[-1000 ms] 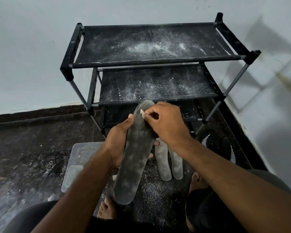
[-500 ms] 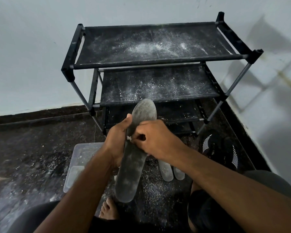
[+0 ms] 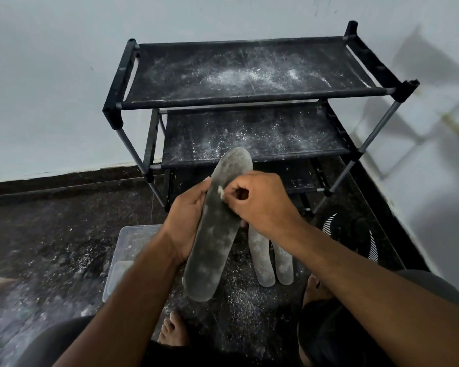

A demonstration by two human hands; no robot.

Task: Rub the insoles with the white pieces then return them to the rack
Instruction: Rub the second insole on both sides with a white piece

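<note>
Two hands | left hand [image 3: 186, 223] grips insole [image 3: 215, 234] | right hand [image 3: 260, 205] pinches white piece [image 3: 220, 192] against it

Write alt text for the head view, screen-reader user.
A left hand holds a dusty grey insole while the right hand rubs a small white piece on it, before a powder-speckled black rack. Two more insoles lie on the floor.

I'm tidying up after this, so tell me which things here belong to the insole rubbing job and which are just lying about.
Part of the job: held insole, white piece, left hand, right hand, two insoles on the floor, rack.

Lying about: clear plastic container, dark sandal.
</note>
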